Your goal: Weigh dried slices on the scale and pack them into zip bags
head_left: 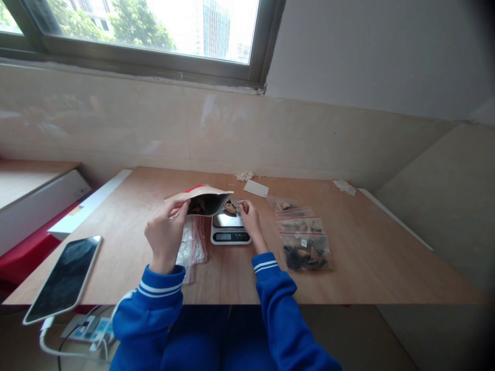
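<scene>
My left hand (pixel 164 234) pinches the rim of a brown paper pouch (pixel 185 195) with a red patch and a dark inner lining. Its mouth gapes toward me, and brown dried pieces (pixel 199 207) show inside. A small white kitchen scale (pixel 231 242) sits below and to the right of the pouch, its display too small to read. Between the fingertips of my right hand (pixel 250 216) is a brown dried piece (pixel 245 207), held over the scale's right side. Another dried piece (pixel 230 207) appears at the plate's back, beside the pouch mouth; whether it rests on the plate I cannot tell.
Clear zip bags (pixel 191 245) lie left of the scale. To the right are several filled zip bags (pixel 305 252) in an overlapping row. Behind are a white card (pixel 256 188) and crumpled tissue (pixel 244 176). A phone (pixel 64 281) on a cable overhangs the table's front-left edge.
</scene>
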A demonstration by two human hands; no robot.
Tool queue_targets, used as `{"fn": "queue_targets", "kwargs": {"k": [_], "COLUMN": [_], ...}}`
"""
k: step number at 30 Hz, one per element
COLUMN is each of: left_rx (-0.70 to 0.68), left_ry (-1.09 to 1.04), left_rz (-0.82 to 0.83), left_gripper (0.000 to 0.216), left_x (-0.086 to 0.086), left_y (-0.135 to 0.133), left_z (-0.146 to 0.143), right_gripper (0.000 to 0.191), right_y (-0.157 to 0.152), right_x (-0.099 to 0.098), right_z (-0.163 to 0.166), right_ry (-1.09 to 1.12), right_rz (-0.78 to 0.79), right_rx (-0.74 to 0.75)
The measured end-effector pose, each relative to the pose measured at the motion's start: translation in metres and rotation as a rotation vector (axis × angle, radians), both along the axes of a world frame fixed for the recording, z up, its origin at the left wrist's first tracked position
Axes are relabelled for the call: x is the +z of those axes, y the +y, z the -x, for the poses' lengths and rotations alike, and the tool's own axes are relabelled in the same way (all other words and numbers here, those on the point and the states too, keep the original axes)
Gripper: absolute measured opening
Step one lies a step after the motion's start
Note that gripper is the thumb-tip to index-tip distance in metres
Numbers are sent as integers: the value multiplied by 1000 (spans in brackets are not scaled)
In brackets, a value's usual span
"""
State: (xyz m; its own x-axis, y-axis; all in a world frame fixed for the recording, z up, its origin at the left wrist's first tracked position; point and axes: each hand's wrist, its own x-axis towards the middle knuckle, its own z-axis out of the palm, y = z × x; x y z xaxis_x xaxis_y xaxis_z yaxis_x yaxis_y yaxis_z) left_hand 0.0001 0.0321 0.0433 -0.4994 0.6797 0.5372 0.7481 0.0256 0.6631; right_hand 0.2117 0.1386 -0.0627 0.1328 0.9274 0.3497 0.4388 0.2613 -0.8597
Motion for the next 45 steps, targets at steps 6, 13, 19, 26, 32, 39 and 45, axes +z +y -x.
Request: {"fn": "queue_targets", "kwargs": {"k": [6, 13, 19, 26, 32, 39, 45], "left_rx": [-5, -1, -20, -24, -28, -33, -11], "left_ry": [4, 4, 4, -2, -6, -5, -26], "left_rz": [9, 12, 7, 15, 11, 0, 36], "left_gripper": [19, 19, 19, 20, 22, 24, 24], "left_x": [0, 1, 0, 0, -2, -2, -2], "left_y": [0, -1, -2, -3, -3, -3, -4], "left_z": [-1, -1, -1, 0, 2, 3, 3], "right_gripper": [17, 36, 30, 26, 26, 29, 31], "right_y": [-9, -17, -19, -26, -26, -24, -19], "right_x": [4, 12, 21, 27, 22, 22, 18], "right_z": [0, 0, 3, 15, 26, 27, 18], "right_ry": [-134, -132, -296, -694, -732, -668, -657], "right_rz": [45, 62, 41, 99, 23, -7, 3], "right_rx": [-24, 128, 123, 51, 49, 118, 112]}}
